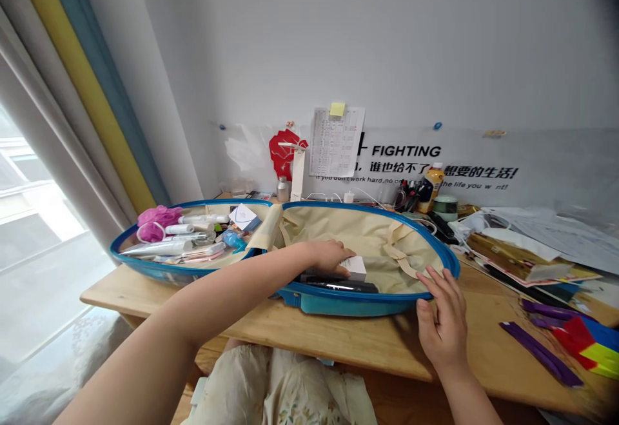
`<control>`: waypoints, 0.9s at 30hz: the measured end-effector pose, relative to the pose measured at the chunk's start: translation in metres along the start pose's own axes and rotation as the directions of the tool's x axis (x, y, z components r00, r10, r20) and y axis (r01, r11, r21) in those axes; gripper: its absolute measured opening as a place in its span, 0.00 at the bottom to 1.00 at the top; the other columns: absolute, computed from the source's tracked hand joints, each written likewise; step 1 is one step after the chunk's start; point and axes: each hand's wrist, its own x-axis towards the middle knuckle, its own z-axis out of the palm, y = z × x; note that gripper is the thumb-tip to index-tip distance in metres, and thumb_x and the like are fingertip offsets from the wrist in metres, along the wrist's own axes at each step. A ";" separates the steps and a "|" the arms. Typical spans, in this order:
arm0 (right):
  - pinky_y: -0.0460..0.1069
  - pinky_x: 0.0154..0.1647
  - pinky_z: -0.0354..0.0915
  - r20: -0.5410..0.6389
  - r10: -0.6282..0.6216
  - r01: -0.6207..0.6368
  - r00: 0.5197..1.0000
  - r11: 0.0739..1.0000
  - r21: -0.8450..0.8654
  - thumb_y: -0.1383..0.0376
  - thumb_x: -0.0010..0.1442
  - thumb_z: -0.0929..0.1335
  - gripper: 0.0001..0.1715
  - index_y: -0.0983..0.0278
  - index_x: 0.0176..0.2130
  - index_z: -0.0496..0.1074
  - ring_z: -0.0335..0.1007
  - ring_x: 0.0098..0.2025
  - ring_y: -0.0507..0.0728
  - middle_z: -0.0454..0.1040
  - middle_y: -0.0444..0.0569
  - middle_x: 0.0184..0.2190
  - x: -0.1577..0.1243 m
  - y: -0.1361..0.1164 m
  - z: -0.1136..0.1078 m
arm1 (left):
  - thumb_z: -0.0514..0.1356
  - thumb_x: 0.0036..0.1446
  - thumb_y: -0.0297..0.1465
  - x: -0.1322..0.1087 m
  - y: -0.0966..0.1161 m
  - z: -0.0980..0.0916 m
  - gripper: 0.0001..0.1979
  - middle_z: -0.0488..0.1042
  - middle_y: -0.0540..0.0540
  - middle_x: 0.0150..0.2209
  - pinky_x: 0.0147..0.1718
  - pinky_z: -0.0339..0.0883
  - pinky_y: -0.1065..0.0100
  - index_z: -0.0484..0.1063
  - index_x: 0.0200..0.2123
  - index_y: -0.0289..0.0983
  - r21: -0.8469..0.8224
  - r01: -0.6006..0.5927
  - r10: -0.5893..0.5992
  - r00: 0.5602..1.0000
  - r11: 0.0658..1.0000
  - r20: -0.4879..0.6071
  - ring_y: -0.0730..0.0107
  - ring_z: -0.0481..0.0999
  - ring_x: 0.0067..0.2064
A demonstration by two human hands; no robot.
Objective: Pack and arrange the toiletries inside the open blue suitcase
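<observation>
A small white, sharp-edged box (356, 267), apparently cardboard, sits in the right half of an open oval suitcase (370, 306) with a blue rim and beige fabric lining. Within that half it lies near 6 o'clock, just behind a glossy black, elongated object (353, 287) along the front wall. The left hand (333, 260) grasps the box by its 9 o'clock end, thumb on the near side and fingers beyond it. The right hand (441, 309) holds nothing; its fingers are spread at the rim around 4 o'clock, and whether they touch it I cannot tell.

The box is probably light and fairly stiff, with smooth faces that could slide a little under dry fingertips. Its thin walls would likely dent if squeezed hard, so a gentle pinch across two opposite faces, near the middle, should suit it best. The black object looks hard and slick; it would be better taken around its body than by one end.

The suitcase shell seems rigid, its lining soft and loose. A beige fabric strap (400, 256) hangs slack near 3 o'clock and could snag a finger. The rim offers the firmest hold for steadying the case on the pale wooden worktop (271, 325).
</observation>
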 end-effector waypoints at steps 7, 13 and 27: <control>0.66 0.64 0.56 -0.025 0.015 -0.015 1.000 1.000 -0.006 0.58 0.67 0.59 0.22 0.61 0.56 0.69 0.58 0.66 0.67 0.71 0.57 0.56 0.000 0.001 0.002 | 0.52 0.64 0.42 0.000 0.000 0.005 0.31 0.63 0.35 0.65 0.61 0.58 0.56 0.56 0.67 0.36 -0.074 0.049 -0.045 0.997 0.996 0.056 0.54 0.62 0.65; 0.65 0.64 0.56 -0.029 -0.023 0.022 0.999 0.999 -0.030 0.59 0.67 0.59 0.23 0.62 0.57 0.68 0.58 0.66 0.67 0.71 0.57 0.56 0.002 0.002 0.003 | 0.53 0.64 0.41 -0.003 -0.001 0.003 0.32 0.62 0.36 0.65 0.60 0.60 0.59 0.55 0.68 0.37 -0.085 0.067 -0.059 0.994 0.994 0.093 0.55 0.64 0.64; 0.66 0.64 0.56 -0.057 -0.028 0.028 0.998 1.000 -0.006 0.58 0.68 0.58 0.22 0.62 0.56 0.69 0.57 0.66 0.67 0.71 0.57 0.56 0.002 0.001 0.004 | 0.44 0.65 0.33 -0.070 -0.117 -0.032 0.31 0.58 0.38 0.68 0.65 0.50 0.52 0.44 0.71 0.39 -0.057 0.536 -0.534 0.816 0.842 -0.224 0.54 0.54 0.70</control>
